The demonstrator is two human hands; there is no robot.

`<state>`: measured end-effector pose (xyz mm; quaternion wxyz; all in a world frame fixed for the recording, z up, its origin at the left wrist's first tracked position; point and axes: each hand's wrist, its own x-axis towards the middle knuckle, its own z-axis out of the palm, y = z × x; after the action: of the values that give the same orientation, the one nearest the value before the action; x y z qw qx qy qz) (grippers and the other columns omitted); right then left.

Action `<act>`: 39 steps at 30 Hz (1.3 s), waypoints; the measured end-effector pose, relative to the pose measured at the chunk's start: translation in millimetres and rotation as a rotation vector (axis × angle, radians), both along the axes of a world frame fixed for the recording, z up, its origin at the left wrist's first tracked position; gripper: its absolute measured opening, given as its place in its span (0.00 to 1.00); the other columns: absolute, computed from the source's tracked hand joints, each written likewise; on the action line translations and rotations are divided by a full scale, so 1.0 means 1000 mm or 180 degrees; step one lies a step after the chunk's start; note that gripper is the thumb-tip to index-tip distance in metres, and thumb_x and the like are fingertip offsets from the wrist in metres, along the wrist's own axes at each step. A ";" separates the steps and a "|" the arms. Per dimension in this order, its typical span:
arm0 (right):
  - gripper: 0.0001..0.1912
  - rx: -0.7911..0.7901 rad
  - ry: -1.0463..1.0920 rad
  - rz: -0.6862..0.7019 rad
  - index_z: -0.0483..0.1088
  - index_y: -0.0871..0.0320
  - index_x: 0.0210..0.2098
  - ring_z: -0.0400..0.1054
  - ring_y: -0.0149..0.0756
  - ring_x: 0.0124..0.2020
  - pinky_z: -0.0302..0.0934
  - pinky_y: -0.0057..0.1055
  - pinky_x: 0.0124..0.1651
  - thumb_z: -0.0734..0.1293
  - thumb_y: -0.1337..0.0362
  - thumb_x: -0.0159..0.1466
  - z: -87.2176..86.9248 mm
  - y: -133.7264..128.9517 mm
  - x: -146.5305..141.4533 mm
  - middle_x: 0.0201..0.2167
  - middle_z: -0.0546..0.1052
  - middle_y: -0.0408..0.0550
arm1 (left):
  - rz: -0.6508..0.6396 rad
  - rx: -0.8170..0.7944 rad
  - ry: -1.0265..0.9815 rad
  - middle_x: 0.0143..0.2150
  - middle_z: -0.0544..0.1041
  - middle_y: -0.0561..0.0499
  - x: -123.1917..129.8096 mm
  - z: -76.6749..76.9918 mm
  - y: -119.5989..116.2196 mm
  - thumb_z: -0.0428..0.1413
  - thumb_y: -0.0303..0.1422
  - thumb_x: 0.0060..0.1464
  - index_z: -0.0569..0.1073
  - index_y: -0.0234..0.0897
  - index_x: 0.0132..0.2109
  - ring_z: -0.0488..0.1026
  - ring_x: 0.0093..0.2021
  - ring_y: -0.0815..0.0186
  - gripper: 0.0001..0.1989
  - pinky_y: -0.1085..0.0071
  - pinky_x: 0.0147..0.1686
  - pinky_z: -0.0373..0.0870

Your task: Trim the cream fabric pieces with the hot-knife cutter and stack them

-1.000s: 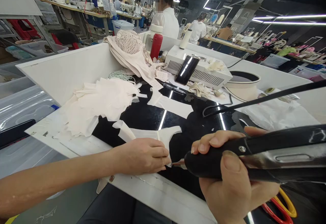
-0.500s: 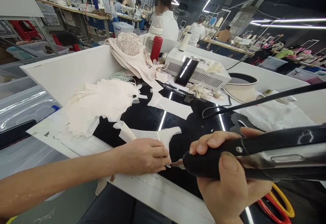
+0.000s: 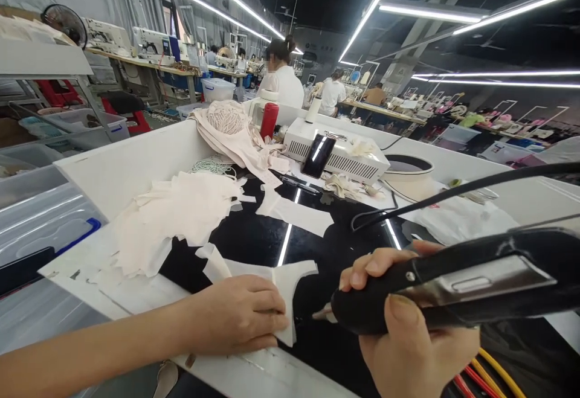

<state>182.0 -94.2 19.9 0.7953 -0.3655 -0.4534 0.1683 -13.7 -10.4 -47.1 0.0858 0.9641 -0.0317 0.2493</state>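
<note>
My left hand (image 3: 247, 313) presses down on a cream fabric piece (image 3: 294, 274), its fingers bent and held together over the cloth. Curved edges of the piece stick out past my fingers onto the black tabletop (image 3: 254, 232). In my right hand (image 3: 408, 331) is a black corded handheld tool (image 3: 453, 283) with a silver panel and a narrow metal tip. That tip points left, just short of the fabric's right edge and apart from it. A second cream cutout (image 3: 299, 214) lies flat farther back. To the left is a heap of similar cream pieces (image 3: 181, 214).
Behind stand a vented white box (image 3: 338, 150), a phone (image 3: 319, 155) leaning on it, a red bottle (image 3: 269, 121) and a lace-cupped garment (image 3: 226, 120). The black cable (image 3: 453, 189) crosses the right side. Red and yellow handles (image 3: 480, 371) lie below my right hand. White panels edge the table.
The tool's tip has drawn away to the right from the fabric edge by my left fingers. My left hand still rests on the piece. The camera view has tilted up.
</note>
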 end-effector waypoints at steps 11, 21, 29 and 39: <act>0.24 -0.0101 0.0192 -0.0418 0.68 0.51 0.52 0.72 0.30 0.28 0.72 0.32 0.30 0.78 0.62 0.60 -0.013 0.032 0.030 0.33 0.77 0.37 | -0.0096 -0.0073 0.0057 0.46 0.81 0.47 0.003 0.021 0.003 0.58 0.30 0.70 0.77 0.32 0.53 0.77 0.47 0.63 0.08 0.66 0.55 0.76; 0.22 -0.0076 0.0012 -0.0316 0.67 0.48 0.54 0.72 0.30 0.26 0.72 0.32 0.31 0.76 0.62 0.63 -0.020 0.034 0.028 0.34 0.77 0.37 | -0.0013 0.0476 0.0071 0.45 0.78 0.47 0.055 0.007 0.025 0.64 0.31 0.64 0.76 0.31 0.53 0.76 0.47 0.60 0.13 0.63 0.53 0.77; 0.22 0.0024 0.0061 -0.0238 0.69 0.48 0.53 0.73 0.30 0.27 0.71 0.31 0.30 0.76 0.64 0.63 -0.020 0.032 0.030 0.35 0.78 0.37 | 0.0132 0.0544 0.0317 0.43 0.77 0.49 0.053 0.002 0.029 0.66 0.34 0.63 0.75 0.33 0.54 0.75 0.43 0.60 0.16 0.62 0.50 0.77; 0.22 0.0053 0.0044 -0.0218 0.69 0.49 0.54 0.73 0.30 0.27 0.72 0.32 0.31 0.76 0.63 0.64 -0.020 0.033 0.027 0.35 0.78 0.38 | 0.0166 0.0440 0.0210 0.46 0.78 0.49 0.047 -0.003 0.027 0.62 0.33 0.67 0.75 0.33 0.55 0.76 0.46 0.60 0.12 0.62 0.53 0.76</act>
<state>209.5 -61.7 0.3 0.8067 -0.3730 -0.4365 0.1398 33.6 16.7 -50.6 0.0136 0.9759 -0.0209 0.2167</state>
